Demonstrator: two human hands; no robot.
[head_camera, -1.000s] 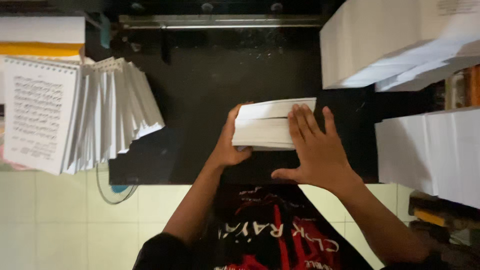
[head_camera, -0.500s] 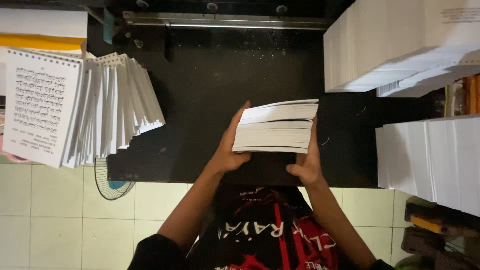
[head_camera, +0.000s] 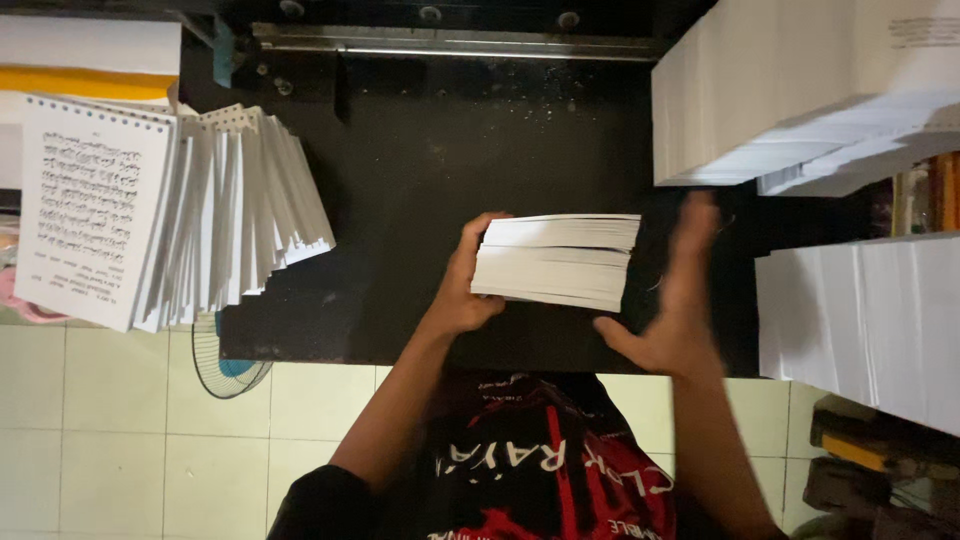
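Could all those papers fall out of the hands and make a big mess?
Maybe. Only the left hand grips the thick white stack of loose sheets; the right hand is open beside it, so sheets could slide apart. The fanned pile of white booklets leans over the black table's edge and might tip onto the tiled floor.
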